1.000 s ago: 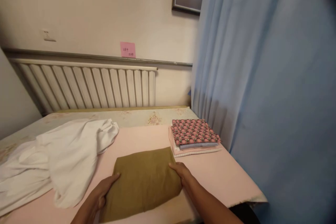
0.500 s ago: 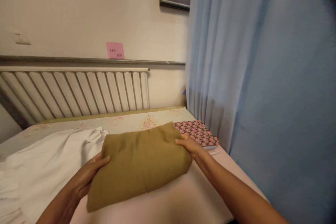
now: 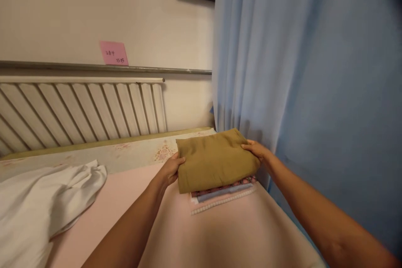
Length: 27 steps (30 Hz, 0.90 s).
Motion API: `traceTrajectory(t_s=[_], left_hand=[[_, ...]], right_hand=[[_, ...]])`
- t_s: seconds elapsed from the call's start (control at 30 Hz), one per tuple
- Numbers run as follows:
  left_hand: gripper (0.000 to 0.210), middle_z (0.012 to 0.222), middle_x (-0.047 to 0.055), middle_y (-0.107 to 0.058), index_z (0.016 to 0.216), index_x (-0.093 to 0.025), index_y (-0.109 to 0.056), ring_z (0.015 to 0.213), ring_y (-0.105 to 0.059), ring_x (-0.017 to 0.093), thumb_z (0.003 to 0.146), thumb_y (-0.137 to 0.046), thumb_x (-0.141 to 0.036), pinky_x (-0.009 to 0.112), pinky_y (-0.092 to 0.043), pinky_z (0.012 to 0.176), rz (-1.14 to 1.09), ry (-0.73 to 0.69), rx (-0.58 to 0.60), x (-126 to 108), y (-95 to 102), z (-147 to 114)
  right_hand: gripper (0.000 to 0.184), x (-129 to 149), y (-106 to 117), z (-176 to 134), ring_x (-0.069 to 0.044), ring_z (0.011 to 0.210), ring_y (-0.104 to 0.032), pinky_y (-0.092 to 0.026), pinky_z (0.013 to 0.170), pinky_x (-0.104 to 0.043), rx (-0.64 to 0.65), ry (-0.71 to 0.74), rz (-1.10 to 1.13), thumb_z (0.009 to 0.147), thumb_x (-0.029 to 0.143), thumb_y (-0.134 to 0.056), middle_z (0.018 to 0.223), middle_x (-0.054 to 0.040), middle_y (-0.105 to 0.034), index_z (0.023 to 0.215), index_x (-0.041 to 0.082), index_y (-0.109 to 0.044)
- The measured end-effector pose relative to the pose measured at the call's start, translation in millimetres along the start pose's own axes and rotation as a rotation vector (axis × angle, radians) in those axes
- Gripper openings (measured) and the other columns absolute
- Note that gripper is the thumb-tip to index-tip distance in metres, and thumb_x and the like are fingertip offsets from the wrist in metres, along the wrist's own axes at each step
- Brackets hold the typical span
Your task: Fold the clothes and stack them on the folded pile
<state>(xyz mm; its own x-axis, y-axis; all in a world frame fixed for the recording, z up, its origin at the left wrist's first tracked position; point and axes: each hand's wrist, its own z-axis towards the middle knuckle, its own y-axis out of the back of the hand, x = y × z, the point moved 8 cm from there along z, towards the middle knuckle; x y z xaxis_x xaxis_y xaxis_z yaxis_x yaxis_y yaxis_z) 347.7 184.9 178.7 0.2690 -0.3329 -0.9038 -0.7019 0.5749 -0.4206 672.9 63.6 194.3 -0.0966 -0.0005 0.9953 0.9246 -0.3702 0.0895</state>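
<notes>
A folded olive-green cloth (image 3: 215, 159), perhaps a garment, is held level between my two hands. My left hand (image 3: 172, 168) pinches its left edge, thumb on top and fingers underneath. On the opposite edge my right hand (image 3: 256, 150) grips the same way. Directly beneath the cloth lies a small stack of folded fabrics (image 3: 224, 194), patterned, bluish and pale, mostly covered by it. Whether the cloth rests on that stack or hangs just over it, I cannot tell. To the left a crumpled white cloth (image 3: 47, 209) lies on the bed.
The bed has a pink sheet (image 3: 132, 184) and a floral strip (image 3: 125, 150) along the wall side. Behind it stands a white radiator (image 3: 94, 109) under a rail with a pink note (image 3: 114, 53). A blue curtain (image 3: 260, 50) hangs close along the right side.
Both hands have carried the olive cloth right and away from me, over the folded stack. It now hides most of the patterned fabric. The view has turned slightly right.
</notes>
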Motion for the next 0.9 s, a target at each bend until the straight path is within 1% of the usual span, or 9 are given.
traceTrajectory(t_s=[0.07,0.17,0.33,0.47,0.53,0.6,0.7,0.8,0.9], left_hand=[[0.060,0.105,0.009,-0.073,0.128,-0.017,-0.052,0.086,-0.071,0.020,0.070,-0.062,-0.005,0.032,-0.058,0.076,0.000,0.015,0.002,7.8,-4.3,11.7],[0.058,0.103,0.009,-0.073,0.127,-0.017,-0.053,0.084,-0.070,0.020,0.071,-0.062,-0.006,0.032,-0.057,0.078,0.001,0.034,-0.001,15.5,-4.6,24.3],[0.055,0.102,0.008,-0.073,0.127,-0.018,-0.054,0.084,-0.070,0.019,0.074,-0.060,-0.006,0.032,-0.057,0.078,0.006,0.057,-0.020,30.5,3.0,40.8],[0.054,0.099,0.006,-0.074,0.127,-0.021,-0.053,0.081,-0.071,0.019,0.075,-0.059,-0.006,0.031,-0.058,0.075,0.032,0.120,-0.078,62.2,14.2,49.9],[0.050,0.095,0.007,-0.074,0.125,-0.019,-0.053,0.078,-0.071,0.019,0.077,-0.059,-0.006,0.030,-0.058,0.071,0.060,0.175,-0.123,80.5,20.9,49.9],[0.045,0.091,0.008,-0.075,0.123,-0.017,-0.054,0.074,-0.071,0.019,0.080,-0.059,-0.009,0.029,-0.058,0.067,0.088,0.221,-0.163,92.9,26.8,45.9],[0.035,0.088,0.010,-0.075,0.119,-0.014,-0.056,0.070,-0.071,0.019,0.084,-0.059,-0.017,0.028,-0.057,0.061,0.108,0.256,-0.168,96.5,29.2,34.8],[0.030,0.091,0.012,-0.074,0.112,-0.012,-0.058,0.071,-0.071,0.019,0.085,-0.061,-0.023,0.027,-0.057,0.060,0.115,0.281,-0.111,89.3,22.7,21.9],[0.036,0.097,0.013,-0.074,0.112,-0.012,-0.058,0.075,-0.071,0.020,0.078,-0.067,-0.016,0.028,-0.058,0.065,0.133,0.280,-0.060,78.9,13.6,13.9]], right_hand=[[0.038,-15.7,12.3,5.5,-0.020,0.066,-0.068,-0.055,0.071,-0.035,-0.021,-0.043,0.018,0.066,0.029,-0.072,0.077,-0.0045,-0.074,0.103,0.018,-0.067],[0.036,-34.7,24.3,13.1,-0.019,0.067,-0.068,-0.055,0.070,-0.033,-0.037,-0.089,0.051,0.066,0.028,-0.070,0.078,-0.0044,-0.074,0.100,0.018,-0.066],[0.033,-59.5,32.7,24.6,-0.019,0.072,-0.068,-0.054,0.072,-0.032,-0.047,-0.129,0.079,0.066,0.027,-0.070,0.084,-0.0048,-0.074,0.097,0.019,-0.066],[0.024,-91.7,34.4,25.0,-0.017,0.065,-0.066,-0.052,0.064,-0.028,-0.075,-0.178,0.065,0.065,0.025,-0.070,0.076,-0.0034,-0.073,0.088,0.018,-0.066],[0.020,-109.2,34.7,21.2,-0.016,0.059,-0.064,-0.051,0.058,-0.026,-0.087,-0.211,0.046,0.064,0.025,-0.071,0.070,-0.0021,-0.072,0.082,0.018,-0.066],[0.019,-121.7,35.5,16.1,-0.016,0.056,-0.063,-0.050,0.056,-0.026,-0.094,-0.235,0.028,0.064,0.026,-0.072,0.068,-0.0018,-0.071,0.080,0.018,-0.066],[0.020,-127.2,37.9,9.1,-0.016,0.059,-0.064,-0.050,0.056,-0.025,-0.098,-0.248,0.005,0.066,0.029,-0.072,0.071,-0.0037,-0.072,0.081,0.018,-0.066],[0.020,-120.2,42.0,5.6,-0.016,0.060,-0.064,-0.050,0.056,-0.026,-0.110,-0.240,-0.036,0.067,0.030,-0.071,0.074,-0.0046,-0.073,0.082,0.017,-0.067],[0.023,-106.7,49.4,7.2,-0.017,0.063,-0.064,-0.050,0.060,-0.026,-0.155,-0.203,-0.104,0.066,0.027,-0.068,0.076,-0.0035,-0.073,0.087,0.016,-0.068]])
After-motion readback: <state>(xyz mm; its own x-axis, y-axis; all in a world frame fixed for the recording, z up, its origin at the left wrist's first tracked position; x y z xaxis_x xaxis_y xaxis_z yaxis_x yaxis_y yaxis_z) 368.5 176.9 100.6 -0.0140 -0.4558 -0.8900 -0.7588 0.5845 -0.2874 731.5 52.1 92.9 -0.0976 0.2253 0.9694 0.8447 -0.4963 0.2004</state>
